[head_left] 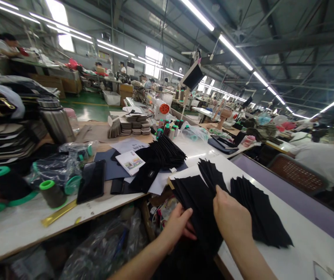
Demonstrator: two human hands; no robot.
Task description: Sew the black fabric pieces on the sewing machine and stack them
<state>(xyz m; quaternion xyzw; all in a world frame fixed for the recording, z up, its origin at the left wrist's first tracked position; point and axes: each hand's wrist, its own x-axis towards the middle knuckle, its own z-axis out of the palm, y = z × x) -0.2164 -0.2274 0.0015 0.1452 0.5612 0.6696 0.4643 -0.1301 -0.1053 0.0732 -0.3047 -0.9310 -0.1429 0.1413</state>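
Black fabric pieces (194, 194) hang over the near edge of the white table in front of me. My left hand (178, 225) grips their left edge, thumb on top and fingers partly hidden behind the cloth. From the right, my right hand (232, 212) pinches black fabric near a narrower bunch (212, 173); its fingertips are partly hidden. Just right of that hand, a fanned stack of black fabric pieces (258, 212) lies on the tabletop.
A phone (91, 181), thread spools (51, 193) and a steel flask (55, 120) stand left. Black strips (167, 151) are piled ahead, before a sewing machine (158, 107). Plastic bags (108, 249) lie below the table edge. A person in white (320, 157) sits at right.
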